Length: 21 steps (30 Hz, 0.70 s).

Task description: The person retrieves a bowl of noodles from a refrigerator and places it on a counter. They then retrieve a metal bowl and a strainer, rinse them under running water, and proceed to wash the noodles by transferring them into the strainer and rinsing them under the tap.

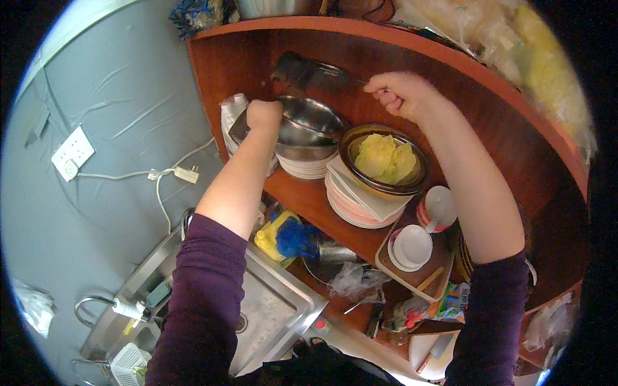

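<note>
On the cabinet shelf, a stainless steel bowl point(309, 120) rests tilted above a stack of white plates point(306, 166). My left hand point(264, 116) is closed at the left rim of the bowl, its fingertips hidden from me. Higher up, my right hand point(393, 96) pinches the thin handle of a dark, blurred utensil point(311, 72), which hangs in front of the back panel; its exact kind cannot be told. Below the right hand stands a brown-rimmed bowl point(347, 159) with yellow-green cabbage leaves point(386, 157) in it, on top of more stacked plates point(343, 202).
White bowls point(415, 246) and red-white cups point(437, 210) stand on a tray point(386, 263). Beneath the shelf are a yellow bottle point(270, 239), a blue bag point(297, 236) and a knife point(434, 354) on a board. A steel sink point(270, 309) with a faucet point(96, 301) lies at lower left.
</note>
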{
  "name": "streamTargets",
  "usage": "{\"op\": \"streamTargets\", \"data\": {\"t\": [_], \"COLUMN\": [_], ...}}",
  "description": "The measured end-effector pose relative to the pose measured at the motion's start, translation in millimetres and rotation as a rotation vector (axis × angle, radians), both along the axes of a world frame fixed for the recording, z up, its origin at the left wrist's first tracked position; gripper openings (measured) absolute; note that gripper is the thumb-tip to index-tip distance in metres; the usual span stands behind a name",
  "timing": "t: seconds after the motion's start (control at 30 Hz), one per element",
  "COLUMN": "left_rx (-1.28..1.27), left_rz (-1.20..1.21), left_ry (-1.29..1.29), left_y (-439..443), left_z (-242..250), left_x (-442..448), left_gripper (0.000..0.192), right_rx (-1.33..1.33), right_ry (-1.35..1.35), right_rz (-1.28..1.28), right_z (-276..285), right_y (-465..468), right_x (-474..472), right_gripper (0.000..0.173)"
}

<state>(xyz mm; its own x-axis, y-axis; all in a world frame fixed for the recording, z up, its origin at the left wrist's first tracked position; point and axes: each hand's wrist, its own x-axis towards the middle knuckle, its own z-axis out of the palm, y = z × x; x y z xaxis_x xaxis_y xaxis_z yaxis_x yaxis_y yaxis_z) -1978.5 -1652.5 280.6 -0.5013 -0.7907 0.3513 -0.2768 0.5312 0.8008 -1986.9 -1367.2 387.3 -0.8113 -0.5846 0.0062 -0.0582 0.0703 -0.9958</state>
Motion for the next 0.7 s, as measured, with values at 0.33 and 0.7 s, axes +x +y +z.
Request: {"op": "streamTargets", "data": {"t": [0.33,0.7], "left_rx": [0.619,0.614], "left_rz": [-0.221,-0.288], "left_ry": [0.762,0.867], "left_y": [-22,-49], "left_z": [52,35], "left_x": [66,228], "left_gripper": [0.017,0.011], "right_rx": [0.064,0.283], "right_ry": [0.112,0.188], "right_rz": [-0.039,0.098], "right_z": [32,-8], "right_y": [7,-9], "right_x": [-8,9], "right_gripper": [0.015,0.021]}}
